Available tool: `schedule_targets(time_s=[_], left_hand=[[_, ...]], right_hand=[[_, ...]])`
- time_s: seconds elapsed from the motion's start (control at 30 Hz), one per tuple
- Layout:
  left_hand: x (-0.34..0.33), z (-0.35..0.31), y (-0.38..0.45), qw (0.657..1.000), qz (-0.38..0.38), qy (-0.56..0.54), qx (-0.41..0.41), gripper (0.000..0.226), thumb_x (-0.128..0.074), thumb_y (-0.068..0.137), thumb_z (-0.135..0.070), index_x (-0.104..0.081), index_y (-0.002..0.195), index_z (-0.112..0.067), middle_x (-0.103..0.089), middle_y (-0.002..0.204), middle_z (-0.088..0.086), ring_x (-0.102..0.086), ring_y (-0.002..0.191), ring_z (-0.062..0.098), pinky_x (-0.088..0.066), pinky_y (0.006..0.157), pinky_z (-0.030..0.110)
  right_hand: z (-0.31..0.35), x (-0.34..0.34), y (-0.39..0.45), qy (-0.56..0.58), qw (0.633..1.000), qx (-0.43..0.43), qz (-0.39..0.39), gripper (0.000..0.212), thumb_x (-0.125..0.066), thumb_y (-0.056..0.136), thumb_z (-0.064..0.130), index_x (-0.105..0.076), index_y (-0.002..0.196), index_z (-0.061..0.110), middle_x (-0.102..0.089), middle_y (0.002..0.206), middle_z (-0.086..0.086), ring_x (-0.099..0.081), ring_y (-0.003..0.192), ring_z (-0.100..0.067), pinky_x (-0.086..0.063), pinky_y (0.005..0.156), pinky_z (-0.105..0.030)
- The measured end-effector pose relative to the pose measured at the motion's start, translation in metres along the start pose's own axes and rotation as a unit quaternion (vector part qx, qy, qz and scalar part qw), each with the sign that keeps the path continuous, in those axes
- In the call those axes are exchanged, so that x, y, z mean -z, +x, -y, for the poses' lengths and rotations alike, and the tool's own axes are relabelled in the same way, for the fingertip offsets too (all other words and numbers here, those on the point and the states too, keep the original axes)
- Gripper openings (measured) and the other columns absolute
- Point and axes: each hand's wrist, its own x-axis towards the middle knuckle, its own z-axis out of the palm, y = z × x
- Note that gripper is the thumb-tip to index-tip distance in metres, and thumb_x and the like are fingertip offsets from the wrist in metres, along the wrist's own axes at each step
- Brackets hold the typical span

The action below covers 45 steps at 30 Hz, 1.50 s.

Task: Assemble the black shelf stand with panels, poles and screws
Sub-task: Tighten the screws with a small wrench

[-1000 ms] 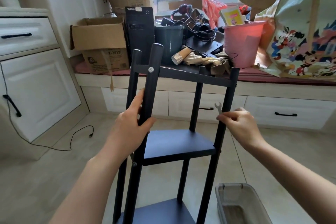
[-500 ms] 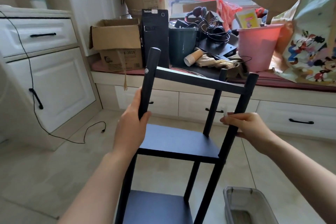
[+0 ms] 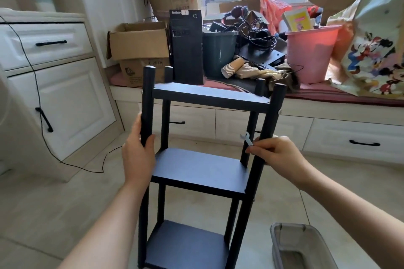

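Black shelf stand (image 3: 203, 172) is held by the left hand (image 3: 137, 155) round one pole, the right hand (image 3: 277, 155) pinching the small wrench (image 3: 246, 138), so screws should be tightened slowly.

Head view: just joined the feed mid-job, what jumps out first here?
The black shelf stand stands upright in the centre, three panels fitted between four poles. The left hand grips the near left pole; the right hand, at the near right pole, pinches a small wrench. Behind, a window bench is heaped with clutter, with a pink bucket and cardboard box.
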Motion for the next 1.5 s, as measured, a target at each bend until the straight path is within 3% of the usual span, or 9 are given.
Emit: schedule_targets(time_s=[0.13,0.3,0.47,0.63,0.77,0.97,1.13,1.3,1.5], left_hand=[[0.005,0.004,0.001,0.999,-0.003,-0.031,0.038,0.065,-0.059,0.095,0.006,-0.044,0.152,-0.023,-0.066,0.131,0.004,-0.062,0.109,0.010,-0.047,0.103,0.029],[0.008,0.011,0.002,0.998,-0.003,-0.040,0.039,0.065,-0.060,0.093,0.008,-0.047,0.150,-0.023,-0.066,0.120,-0.005,-0.058,0.098,-0.004,-0.049,0.100,0.031],[0.006,0.017,0.000,0.998,-0.009,-0.038,0.048,0.065,-0.060,0.093,0.009,-0.048,0.149,-0.022,-0.068,0.123,0.003,-0.062,0.105,0.014,-0.051,0.098,0.033],[0.008,0.013,0.002,0.998,0.017,-0.032,0.060,0.058,-0.060,0.095,0.003,-0.051,0.146,-0.022,-0.067,0.120,0.001,-0.062,0.105,0.016,-0.049,0.097,0.032],[0.013,0.012,0.002,0.994,0.054,-0.053,0.084,0.054,-0.058,0.097,-0.002,-0.051,0.146,-0.024,-0.063,0.126,-0.006,-0.060,0.106,-0.004,-0.046,0.098,0.029],[0.012,0.015,-0.003,0.993,0.062,0.036,0.091,0.056,-0.062,0.097,-0.007,-0.046,0.149,-0.021,-0.051,0.125,0.000,-0.058,0.107,0.021,-0.046,0.091,0.034],[0.002,-0.020,-0.012,0.995,-0.023,0.043,0.086,0.052,-0.065,0.093,-0.005,-0.050,0.142,-0.013,-0.047,0.119,-0.001,-0.050,0.106,0.016,-0.042,0.091,0.032],[-0.020,-0.073,-0.051,0.967,0.170,-0.112,0.151,0.024,-0.065,0.091,-0.002,-0.068,0.104,-0.021,-0.070,0.099,-0.004,-0.066,0.099,0.013,-0.046,0.075,0.013],[-0.043,-0.108,-0.094,0.892,0.398,-0.143,0.161,0.025,-0.067,0.094,-0.029,-0.062,0.119,-0.030,-0.070,0.113,-0.011,-0.066,0.106,0.002,-0.052,0.091,0.022]], right_hand=[[0.004,-0.007,-0.001,-0.007,1.000,0.023,-0.007,0.017,-0.072,0.087,0.010,-0.080,0.079,0.023,-0.068,0.088,0.002,-0.064,0.083,-0.016,-0.054,0.080,-0.034],[0.007,-0.010,-0.001,0.025,0.999,0.029,-0.005,0.024,-0.075,0.085,0.009,-0.080,0.072,0.029,-0.071,0.088,0.001,-0.066,0.084,-0.020,-0.056,0.084,-0.044],[0.008,-0.013,-0.002,0.069,0.997,0.025,-0.019,0.037,-0.077,0.083,0.010,-0.077,0.066,0.043,-0.071,0.100,0.002,-0.069,0.096,-0.018,-0.056,0.091,-0.046],[0.016,-0.009,-0.005,0.067,0.998,0.011,-0.013,0.024,-0.075,0.084,0.011,-0.080,0.073,0.031,-0.072,0.097,0.001,-0.068,0.094,-0.017,-0.054,0.092,-0.043],[0.023,-0.008,-0.007,0.025,0.999,0.034,-0.028,0.018,-0.074,0.085,0.013,-0.080,0.076,0.027,-0.072,0.088,0.003,-0.067,0.090,-0.016,-0.054,0.090,-0.043],[0.040,0.000,-0.009,0.027,0.996,0.070,-0.048,0.012,-0.076,0.083,0.016,-0.081,0.078,0.026,-0.071,0.083,0.004,-0.067,0.084,-0.016,-0.055,0.086,-0.044],[0.053,0.012,-0.013,0.046,0.998,0.012,-0.038,0.011,-0.075,0.082,0.020,-0.081,0.074,0.024,-0.074,0.070,0.002,-0.069,0.077,-0.015,-0.056,0.081,-0.032],[0.057,0.021,-0.014,0.086,0.995,-0.025,-0.035,0.009,-0.075,0.082,0.021,-0.081,0.075,0.020,-0.075,0.070,-0.003,-0.072,0.078,-0.015,-0.051,0.073,-0.027],[0.067,0.013,-0.016,0.115,0.993,-0.004,-0.026,0.009,-0.078,0.081,0.024,-0.081,0.083,0.016,-0.076,0.079,-0.001,-0.073,0.083,-0.016,-0.058,0.087,-0.042]])
